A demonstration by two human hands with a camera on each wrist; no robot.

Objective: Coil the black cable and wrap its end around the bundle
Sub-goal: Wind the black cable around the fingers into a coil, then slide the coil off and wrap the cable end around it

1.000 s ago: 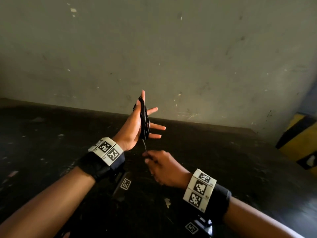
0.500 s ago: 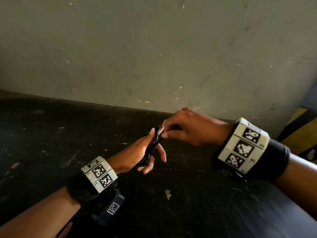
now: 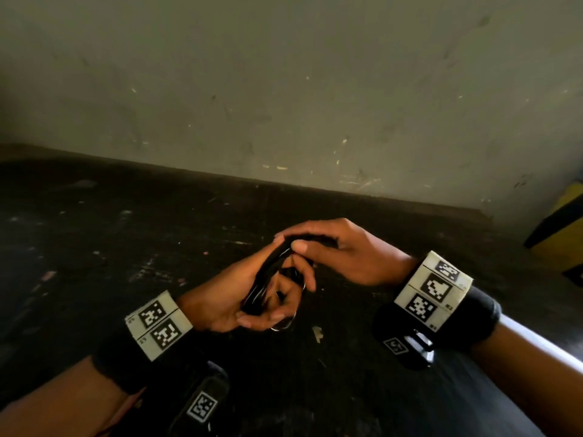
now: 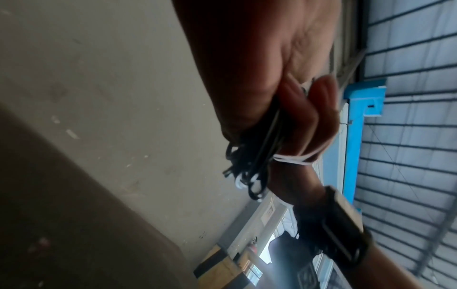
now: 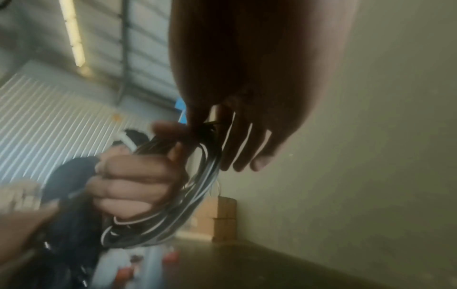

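The black cable [image 3: 266, 280] is gathered into a thin coil of several loops. My left hand [image 3: 249, 294] grips the coil, its fingers curled round the loops, as the right wrist view shows on the coil [image 5: 195, 183]. My right hand [image 3: 318, 247] reaches in from the right and pinches the top of the coil between thumb and fingers. In the left wrist view the loops [image 4: 249, 166] stick out below the left hand's curled fingers. The cable's end is hidden among the fingers.
A dark scuffed tabletop [image 3: 157, 247] lies under the hands and meets a grey wall [image 3: 284, 89] behind. A yellow and black striped object [image 3: 561, 228] stands at the far right. A small pale scrap [image 3: 317, 334] lies on the table near the hands.
The left hand has dropped lower and its fingers have curled round the coil. The right hand swung from below the coil to above and right of it, now pinching its top.
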